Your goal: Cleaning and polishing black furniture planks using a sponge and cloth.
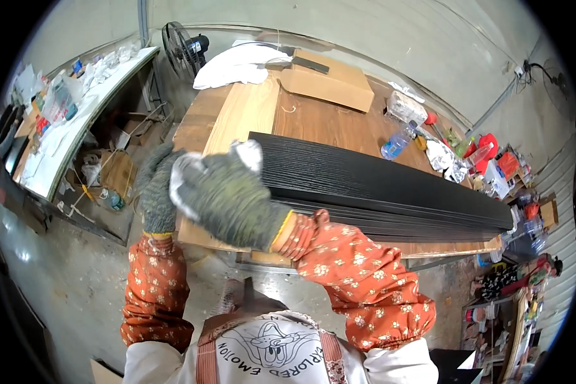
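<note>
A stack of long black boards (377,176) lies along the front edge of the wooden bench (329,128), running from the left part of the top toward the right end, its upper face finely grained and its layers showing on the near side. The right hand (230,198), in a grey-green knitted glove with whitish fingertips, is at the left end of this stack and covers part of it from view; whether it grasps a board cannot be told. The left hand (158,189), in a similar glove, is just beside it by the bench's left edge, partly hidden behind the right glove, and its grip cannot be told either. Beyond the hands, a pale wood-grain panel (244,115) stretches toward the back edge. A white cloth (237,67) lies near the back left corner, with an open cardboard box (339,86) to its right along the back edge. A clear plastic bottle (399,142) lies tilted between the stack and the back edge, near a white wrapped packet (404,107).
</note>
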Tool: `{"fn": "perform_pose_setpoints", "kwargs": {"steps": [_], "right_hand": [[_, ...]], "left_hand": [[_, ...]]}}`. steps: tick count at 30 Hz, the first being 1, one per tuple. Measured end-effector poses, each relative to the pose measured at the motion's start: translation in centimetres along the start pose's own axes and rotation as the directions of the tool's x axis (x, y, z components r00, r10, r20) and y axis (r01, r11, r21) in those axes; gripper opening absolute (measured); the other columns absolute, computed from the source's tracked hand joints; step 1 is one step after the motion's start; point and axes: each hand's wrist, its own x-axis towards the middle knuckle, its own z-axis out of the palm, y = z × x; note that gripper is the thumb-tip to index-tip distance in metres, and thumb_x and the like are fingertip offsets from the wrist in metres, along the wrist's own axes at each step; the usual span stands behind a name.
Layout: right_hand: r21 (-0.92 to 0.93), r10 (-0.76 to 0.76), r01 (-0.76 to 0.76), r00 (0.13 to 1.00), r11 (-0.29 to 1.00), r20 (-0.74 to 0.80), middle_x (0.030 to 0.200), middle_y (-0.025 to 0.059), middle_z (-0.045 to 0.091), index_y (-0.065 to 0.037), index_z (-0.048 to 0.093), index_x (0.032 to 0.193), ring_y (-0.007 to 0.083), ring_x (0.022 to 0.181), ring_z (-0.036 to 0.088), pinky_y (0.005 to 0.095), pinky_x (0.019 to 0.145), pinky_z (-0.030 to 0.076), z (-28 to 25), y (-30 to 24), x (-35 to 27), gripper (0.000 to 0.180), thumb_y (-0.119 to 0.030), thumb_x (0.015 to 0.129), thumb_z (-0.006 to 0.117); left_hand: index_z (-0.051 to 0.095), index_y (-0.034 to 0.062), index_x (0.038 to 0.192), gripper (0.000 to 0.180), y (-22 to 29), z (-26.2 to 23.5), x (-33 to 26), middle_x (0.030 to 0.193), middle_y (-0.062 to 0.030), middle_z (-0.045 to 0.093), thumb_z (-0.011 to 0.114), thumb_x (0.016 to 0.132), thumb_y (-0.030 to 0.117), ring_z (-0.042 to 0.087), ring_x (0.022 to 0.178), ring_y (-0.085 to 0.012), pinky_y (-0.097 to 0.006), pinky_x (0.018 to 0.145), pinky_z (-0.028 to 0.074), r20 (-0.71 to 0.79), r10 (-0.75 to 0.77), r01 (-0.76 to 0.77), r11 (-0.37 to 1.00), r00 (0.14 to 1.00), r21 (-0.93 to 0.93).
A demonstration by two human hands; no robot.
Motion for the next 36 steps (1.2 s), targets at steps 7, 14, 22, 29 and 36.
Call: {"fn": "perform_pose_setpoints", "kwargs": {"steps": [7,14,22,29,36], "right_hand": [[0.285,0.131,-0.009,0.903,0.958,-0.41,0.105,0.0125,0.057,-0.005,0.056,0.109,0.0281,0.091,0.06,0.0414,0.079,0.047,2.8,-0.4,-0.6,0.04,-0.023,0.075,0.066],[0.072,0.319,-0.319,0.854,0.945,-0.411,0.118,0.0121,0.058,-0.013,0.054,0.125,0.0282,0.107,0.058,0.0403,0.09,0.048,-4.9,9.7,-4.3,0.047,-0.019,0.08,0.068],[0.121,0.908,-0.908,0.411,0.401,0.077,0.124,0.0162,0.059,-0.007,0.055,0.126,0.0325,0.115,0.055,0.0414,0.099,0.041,-3.1,13.3,-9.1,0.062,-0.056,0.087,0.054],[0.055,0.9,-0.902,0.431,0.428,0.063,0.123,0.0173,0.059,-0.008,0.054,0.128,0.033,0.115,0.056,0.0414,0.097,0.042,-2.3,14.3,-10.3,0.063,-0.057,0.088,0.053],[0.07,0.862,-0.86,0.506,0.505,0.0,0.115,0.0179,0.062,-0.006,0.059,0.118,0.034,0.108,0.058,0.0427,0.093,0.044,-2.6,13.2,-9.7,0.053,-0.05,0.09,0.053]], "left_hand": [[0.053,-0.0022,0.122,0.043,7.8,2.0,-3.1,0.122,-0.017,0.056,0.064,0.082,0.006,0.055,0.114,-0.0271,-0.038,0.1,0.043,-0.085,0.119,-0.103,0.979,0.989,0.174],[0.053,-0.0035,0.124,0.062,3.6,1.9,-2.4,0.126,-0.0186,0.055,0.078,0.075,0.025,0.05,0.121,-0.0298,-0.038,0.103,0.038,0.098,-0.076,0.028,0.908,0.992,0.419],[0.052,0.0093,0.124,0.051,-6.4,7.1,-0.2,0.127,-0.0175,0.052,0.066,0.081,0.033,0.048,0.12,-0.0384,-0.048,0.101,0.039,0.384,-0.525,-0.249,0.311,0.76,0.917],[0.034,-0.0008,0.14,0.063,-4.9,5.4,-3.1,0.136,-0.0209,0.043,0.062,0.084,0.01,0.046,0.125,-0.0324,-0.038,0.106,0.036,0.015,-0.03,0.022,0.928,0.999,0.373],[0.02,-0.0032,0.145,0.071,2.3,10.3,-4.8,0.144,-0.0263,0.034,0.056,0.092,0.027,0.032,0.136,-0.0362,-0.046,0.113,0.024,0.337,0.033,-0.14,0.944,0.941,0.298]]}}
